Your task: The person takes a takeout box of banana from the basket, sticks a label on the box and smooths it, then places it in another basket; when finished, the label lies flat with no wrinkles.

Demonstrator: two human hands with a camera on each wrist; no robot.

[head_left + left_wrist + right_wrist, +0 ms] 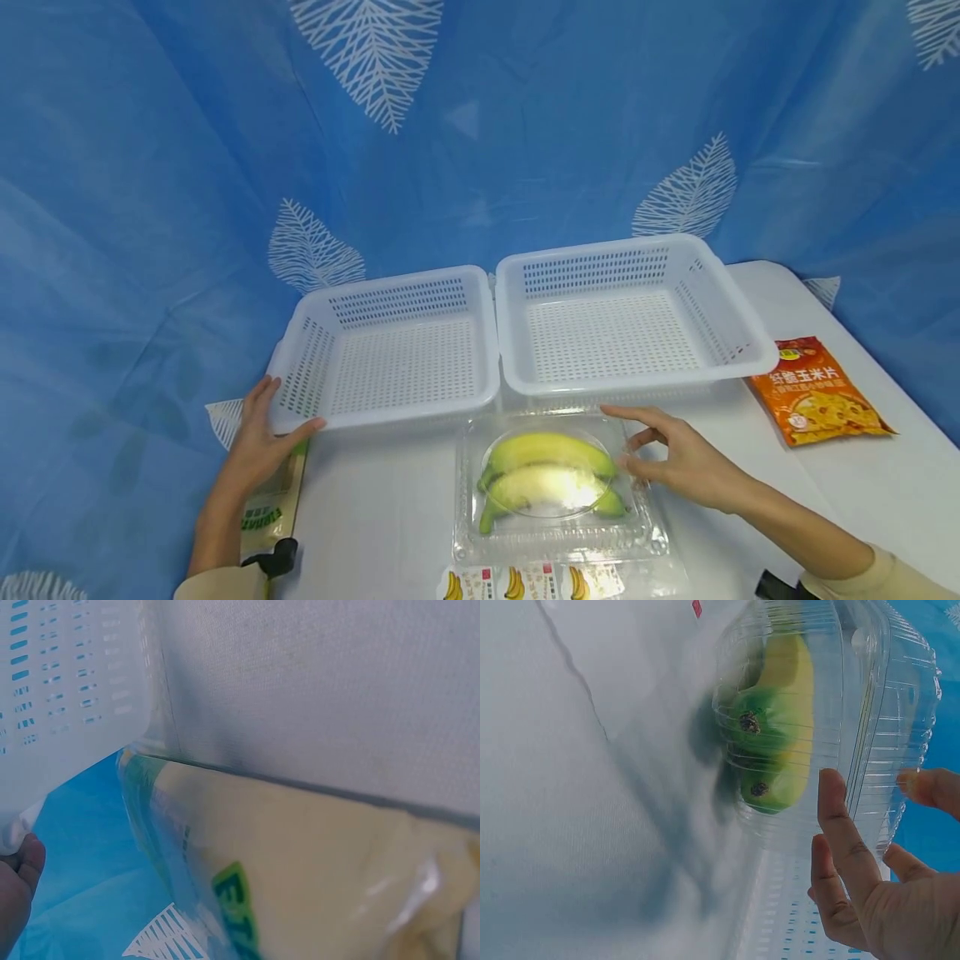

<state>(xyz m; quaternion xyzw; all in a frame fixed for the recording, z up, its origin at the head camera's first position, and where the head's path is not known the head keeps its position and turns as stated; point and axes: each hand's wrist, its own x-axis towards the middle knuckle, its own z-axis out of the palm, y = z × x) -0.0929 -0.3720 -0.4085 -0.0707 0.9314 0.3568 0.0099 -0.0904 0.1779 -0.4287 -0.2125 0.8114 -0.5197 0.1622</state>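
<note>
- Two bananas [551, 450] lie inside the clear box [558, 548] on the tabletop [367, 500], in front of the right basket [637, 385]
- The right hand [682, 467] is at the box's right side, its thumb and fingers spread apart; whether every fingertip touches the plastic, I cannot tell
- The left hand [258, 446] grips the near left corner of the left basket [405, 414], thumb on the front rim, fingers clamped on the outer side
- To handle the box well, I would take the stiff rim rather than the thin lid, which could flex or pop up; whether it is latched, I cannot tell
- Keep the box level, as the bananas would probably slide if it tipped
- A light, steady hold on the basket should do, keeping its corner clear of the cream bag [300, 855] close by
- The orange snack bag [825, 400], beyond the right hand, needs no handling here
</note>
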